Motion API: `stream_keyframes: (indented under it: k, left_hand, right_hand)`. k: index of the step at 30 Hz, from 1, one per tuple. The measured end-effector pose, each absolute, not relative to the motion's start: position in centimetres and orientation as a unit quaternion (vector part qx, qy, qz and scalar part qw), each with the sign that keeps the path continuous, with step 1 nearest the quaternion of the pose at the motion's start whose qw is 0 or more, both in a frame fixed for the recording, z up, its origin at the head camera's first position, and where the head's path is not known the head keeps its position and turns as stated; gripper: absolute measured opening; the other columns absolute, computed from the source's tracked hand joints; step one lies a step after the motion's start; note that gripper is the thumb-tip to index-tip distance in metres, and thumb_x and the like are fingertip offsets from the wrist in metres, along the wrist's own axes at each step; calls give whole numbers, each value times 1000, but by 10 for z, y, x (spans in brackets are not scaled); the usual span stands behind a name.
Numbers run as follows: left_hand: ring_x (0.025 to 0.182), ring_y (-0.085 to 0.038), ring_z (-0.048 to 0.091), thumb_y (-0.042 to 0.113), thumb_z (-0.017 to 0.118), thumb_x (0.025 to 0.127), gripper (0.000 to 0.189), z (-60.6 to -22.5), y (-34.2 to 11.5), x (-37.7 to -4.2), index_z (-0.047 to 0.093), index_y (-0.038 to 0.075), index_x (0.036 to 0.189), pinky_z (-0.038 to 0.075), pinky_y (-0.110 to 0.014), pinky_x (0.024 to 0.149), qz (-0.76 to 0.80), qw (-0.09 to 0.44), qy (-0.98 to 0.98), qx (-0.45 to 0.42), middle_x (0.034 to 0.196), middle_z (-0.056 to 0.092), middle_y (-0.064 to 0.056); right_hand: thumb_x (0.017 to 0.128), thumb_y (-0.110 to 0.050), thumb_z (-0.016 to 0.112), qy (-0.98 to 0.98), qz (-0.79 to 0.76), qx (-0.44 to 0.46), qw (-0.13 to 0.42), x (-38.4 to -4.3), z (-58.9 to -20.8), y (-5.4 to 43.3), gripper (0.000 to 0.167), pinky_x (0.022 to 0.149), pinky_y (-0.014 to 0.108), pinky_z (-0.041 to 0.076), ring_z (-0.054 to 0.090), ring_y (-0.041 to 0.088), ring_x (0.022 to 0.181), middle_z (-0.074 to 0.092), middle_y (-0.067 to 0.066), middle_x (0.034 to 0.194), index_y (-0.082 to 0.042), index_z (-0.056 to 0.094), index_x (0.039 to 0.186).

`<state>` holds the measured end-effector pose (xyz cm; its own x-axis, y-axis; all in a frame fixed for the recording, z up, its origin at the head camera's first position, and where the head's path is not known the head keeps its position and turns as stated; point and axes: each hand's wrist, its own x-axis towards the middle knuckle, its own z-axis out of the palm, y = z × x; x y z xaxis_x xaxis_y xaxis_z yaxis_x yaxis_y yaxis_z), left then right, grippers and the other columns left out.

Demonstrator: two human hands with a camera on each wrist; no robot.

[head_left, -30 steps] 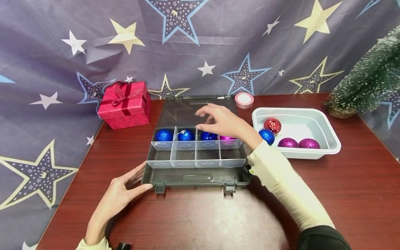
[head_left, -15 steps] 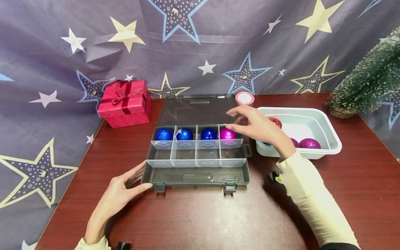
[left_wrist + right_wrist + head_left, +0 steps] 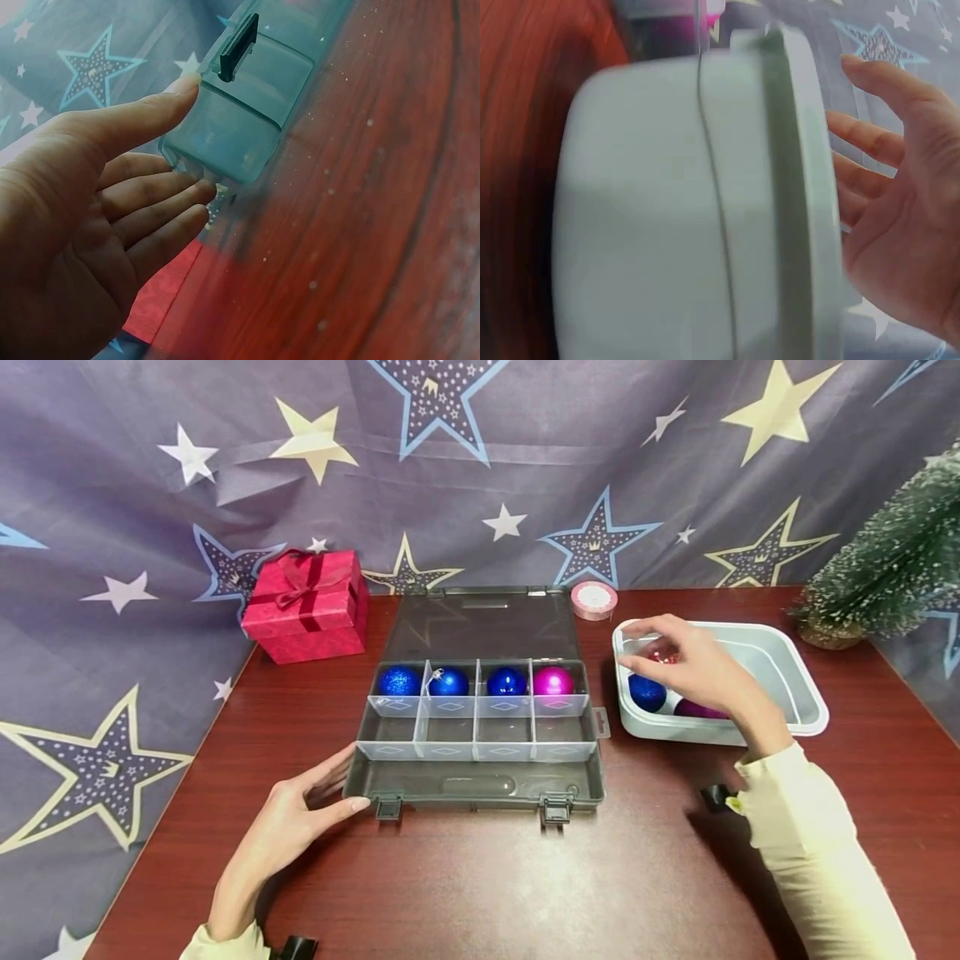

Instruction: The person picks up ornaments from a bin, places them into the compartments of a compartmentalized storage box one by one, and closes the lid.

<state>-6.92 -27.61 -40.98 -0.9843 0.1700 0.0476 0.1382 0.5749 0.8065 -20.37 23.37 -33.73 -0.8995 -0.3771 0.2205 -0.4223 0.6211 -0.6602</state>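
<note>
A dark see-through divider box (image 3: 472, 785) lies with its lid folded back. Its rear compartments hold a glittery blue bauble (image 3: 399, 682), two more blue baubles and a pink bauble (image 3: 553, 681). My left hand (image 3: 288, 814) touches the box's front left corner, fingers along the side and thumb at the front edge. Over the white tub (image 3: 806, 714) hovers my right hand (image 3: 697, 664), fingers apart and holding nothing. Below it in the tub are a blue bauble (image 3: 647, 693), a red bauble (image 3: 663, 653) and a purple bauble (image 3: 699, 709), partly covered by the hand.
A red gift box (image 3: 306, 610) stands at the back left. Behind the divider box's right corner sits a pink ribbon roll (image 3: 594, 600). A small frosted tree (image 3: 888, 560) rises at the far right, and a star-printed cloth (image 3: 510, 468) hangs behind the table.
My right hand has moved right, from above the divider box's rear compartments to above the white tub. The pink bauble is now in full view. My left hand has stayed at the corner.
</note>
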Motion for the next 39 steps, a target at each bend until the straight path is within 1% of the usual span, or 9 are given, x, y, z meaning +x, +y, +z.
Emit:
stream_keyframes:
  k: [2, 5, 15, 18, 21, 23, 25, 31, 39]
  left_hand:
    - [120, -20, 65, 30, 84, 90, 72, -410, -276, -69, 52, 18, 154, 48, -12, 95, 453, 15, 887, 89, 140, 64, -6]
    - [120, -19, 66, 29, 84, 90, 72, -410, -276, -69, 52, 18, 154, 48, -12, 95, 456, 12, 885, 91, 139, 64, -6]
    - [121, -19, 65, 31, 84, 90, 73, -410, -276, -69, 52, 18, 154, 48, -12, 95, 453, 17, 887, 84, 141, 63, -6]
    - [120, -17, 65, 31, 84, 90, 73, -410, -276, -69, 52, 18, 154, 48, -12, 95, 453, 17, 888, 84, 141, 63, -6]
    - [120, -16, 65, 30, 85, 90, 73, -410, -276, -69, 52, 17, 154, 48, -13, 95, 456, 17, 886, 85, 141, 63, -6]
    - [120, -15, 65, 29, 84, 90, 73, -410, -276, -69, 52, 17, 154, 48, -13, 95, 458, 17, 885, 86, 140, 63, -6]
    - [120, -15, 65, 28, 84, 90, 73, -410, -276, -69, 52, 17, 154, 48, -13, 95, 460, 16, 884, 87, 140, 63, -6]
    - [120, -13, 65, 27, 84, 90, 72, -410, -276, -68, 52, 17, 154, 48, -13, 96, 462, 14, 882, 89, 140, 64, -6]
    - [120, -15, 65, 29, 84, 90, 72, -410, -276, -68, 53, 19, 154, 49, -13, 95, 461, 16, 883, 85, 139, 64, -5]
  right_hand:
    - [95, -17, 77, -904, 368, 214, 42, -203, -338, 243, 44, 86, 22, 50, 67, 35, 105, 68, 20, 123, 0, 64, 134]
    - [95, -17, 77, -909, 363, 200, 50, -202, -340, 255, 44, 82, 17, 48, 68, 37, 101, 68, 22, 120, 1, 65, 133]
    - [98, -21, 74, -930, 330, 159, 16, -206, -350, 284, 46, 74, 10, 45, 69, 45, 102, 65, 30, 124, 4, 61, 134]
    - [97, -18, 74, -933, 321, 160, 13, -209, -355, 288, 46, 77, 20, 51, 69, 45, 102, 64, 29, 127, 5, 61, 134]
    - [97, -18, 74, -939, 308, 156, 8, -212, -358, 291, 46, 84, 40, 57, 68, 44, 104, 64, 28, 129, 5, 61, 135]
    - [98, -19, 73, -942, 302, 150, 2, -213, -359, 291, 46, 88, 53, 55, 68, 44, 105, 63, 28, 130, 4, 61, 136]
    - [98, -22, 73, -945, 294, 141, -5, -213, -360, 291, 47, 90, 60, 53, 67, 44, 107, 62, 28, 132, 3, 60, 136]
    - [98, -31, 73, -950, 281, 131, -29, -216, -361, 291, 53, 93, 64, 50, 63, 46, 112, 61, 30, 131, 2, 59, 137]
    - [98, -35, 73, -950, 281, 133, -36, -220, -366, 289, 56, 93, 64, 49, 62, 48, 113, 62, 29, 128, 3, 59, 136]
